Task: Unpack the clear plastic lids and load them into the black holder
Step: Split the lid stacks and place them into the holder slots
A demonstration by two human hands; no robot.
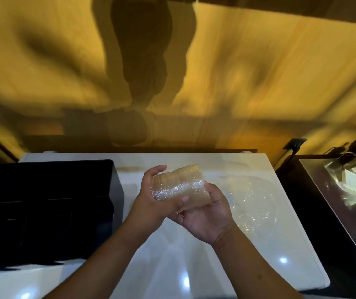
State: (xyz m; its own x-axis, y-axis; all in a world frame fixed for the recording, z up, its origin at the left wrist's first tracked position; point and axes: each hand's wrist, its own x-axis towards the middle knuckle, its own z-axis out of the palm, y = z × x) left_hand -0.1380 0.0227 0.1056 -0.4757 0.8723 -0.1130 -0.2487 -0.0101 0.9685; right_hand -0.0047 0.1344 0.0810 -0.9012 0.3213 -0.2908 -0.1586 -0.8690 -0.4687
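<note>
A yellow wood-grain wall [259, 72] is seen behind the black holder [43, 201], with blurred shadows cast on it. A white glossy bench [172, 266] is noted under the holder and running out to its right; light spots are reflected in its surface. The holder itself is placed at the left of the bench, near the back edge. Its interior is too dark for the compartments to be made out.

Further right of the holder, beyond the bench edge, a dark counter [302, 212] is recorded, with a shiny metal object [354, 180] on it, blurred.

A crumpled clear plastic wrapping [252, 203] is found lying flat on the bench, well to the right of the holder.

Between holder and wrapping, above the bench, a stack of clear lids [179, 184] is held on its side. The grip of the left hand [151, 203] is closed round the stack's end nearest the holder, thumb across the front. The stack's far end is cradled in the right hand [205, 219], palm upward, fingers beneath.
</note>
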